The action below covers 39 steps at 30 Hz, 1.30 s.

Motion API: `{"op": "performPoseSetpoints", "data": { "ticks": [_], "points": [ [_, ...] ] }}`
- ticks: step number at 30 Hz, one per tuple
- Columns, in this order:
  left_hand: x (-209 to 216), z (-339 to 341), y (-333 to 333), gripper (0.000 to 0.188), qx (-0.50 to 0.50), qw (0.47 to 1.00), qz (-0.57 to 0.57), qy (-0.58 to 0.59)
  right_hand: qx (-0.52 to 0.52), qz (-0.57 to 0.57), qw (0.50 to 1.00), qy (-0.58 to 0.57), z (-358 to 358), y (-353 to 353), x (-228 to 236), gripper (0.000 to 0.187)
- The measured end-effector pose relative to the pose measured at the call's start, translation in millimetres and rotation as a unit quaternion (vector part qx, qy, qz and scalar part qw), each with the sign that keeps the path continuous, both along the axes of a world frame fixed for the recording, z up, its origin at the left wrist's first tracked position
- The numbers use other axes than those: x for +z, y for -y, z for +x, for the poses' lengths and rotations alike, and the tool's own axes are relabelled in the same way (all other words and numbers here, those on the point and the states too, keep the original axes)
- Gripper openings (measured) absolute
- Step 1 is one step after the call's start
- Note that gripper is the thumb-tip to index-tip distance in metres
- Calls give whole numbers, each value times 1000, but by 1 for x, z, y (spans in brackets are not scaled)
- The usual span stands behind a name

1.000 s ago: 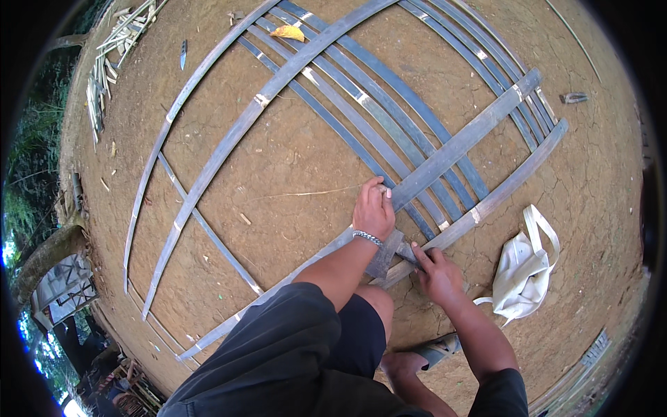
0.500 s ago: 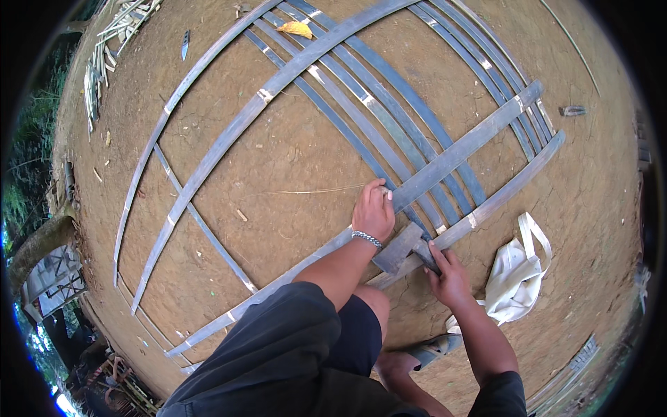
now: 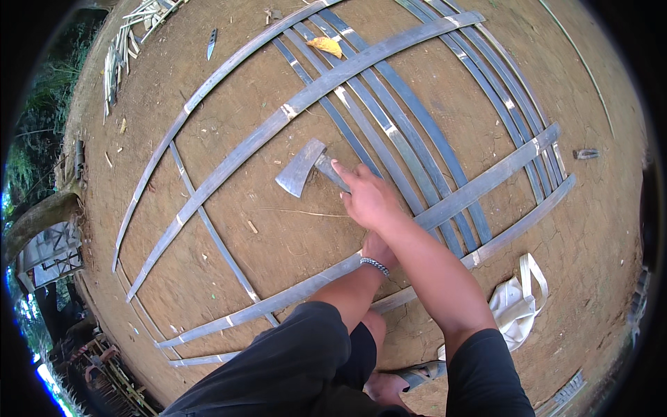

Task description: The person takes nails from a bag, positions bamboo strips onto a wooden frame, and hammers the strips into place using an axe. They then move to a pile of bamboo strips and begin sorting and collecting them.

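At mid-view, over bare brown earth, an axe: grey head at 10 o'clock from the right hand, cutting edge turned toward 7. Right grip narrow, wrapped round the dark handle, index finger laid along it. Cannot tell whether the blade meets the soil. Right forearm crosses over the left hand, which lies low by the slats, chain bracelet on its wrist — mostly hidden, left grip cannot be told.

Round about, reckoned from the axe head: wide grey slats run from the 7 o'clock side up toward 2, narrower slats crossing them, pale patches along both. Yellow leaf near 12, among the narrow ones. Knife at 11, on the ground, well apart from the frame. Heap of split sticks farther off at 10. Thin straw-coloured strand at 6, just below the axe. White bag at 4 — crumpled, strap loop raised, partly behind the right arm. Sandalled foot at 5.
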<state>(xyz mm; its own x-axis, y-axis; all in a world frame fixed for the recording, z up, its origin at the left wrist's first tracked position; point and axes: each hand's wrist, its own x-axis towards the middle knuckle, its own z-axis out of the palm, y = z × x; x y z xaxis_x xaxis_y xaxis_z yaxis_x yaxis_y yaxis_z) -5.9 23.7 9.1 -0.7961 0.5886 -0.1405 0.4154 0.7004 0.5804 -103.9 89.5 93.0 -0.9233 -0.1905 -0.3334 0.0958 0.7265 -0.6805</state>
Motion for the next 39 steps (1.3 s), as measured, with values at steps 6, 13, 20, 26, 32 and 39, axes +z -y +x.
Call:
{"op": "performPoseSetpoints", "data": {
  "ticks": [6, 13, 20, 26, 32, 39],
  "points": [
    [-5, 3, 4, 30, 85, 990, 100, 51, -99, 48, 994, 5, -22, 18, -31, 65],
    [-27, 15, 10, 34, 91, 987, 31, 130, -94, 48, 994, -3, -24, 20, -31, 66],
    [-41, 22, 7, 42, 42, 997, -9, 61, -83, 69, 994, -5, -24, 6, -37, 66],
    [-48, 27, 9, 41, 9, 999, -38, 6, -76, 72, 994, 37, -20, 6, -22, 68],
    [-47, 25, 8, 39, -21, 998, -39, -36, -67, 60, 996, 27, -16, 1, -17, 67],
    [-52, 25, 10, 39, -7, 998, -26, -60, -21, 74, 997, 27, -14, -2, -14, 62]
  ]
}}
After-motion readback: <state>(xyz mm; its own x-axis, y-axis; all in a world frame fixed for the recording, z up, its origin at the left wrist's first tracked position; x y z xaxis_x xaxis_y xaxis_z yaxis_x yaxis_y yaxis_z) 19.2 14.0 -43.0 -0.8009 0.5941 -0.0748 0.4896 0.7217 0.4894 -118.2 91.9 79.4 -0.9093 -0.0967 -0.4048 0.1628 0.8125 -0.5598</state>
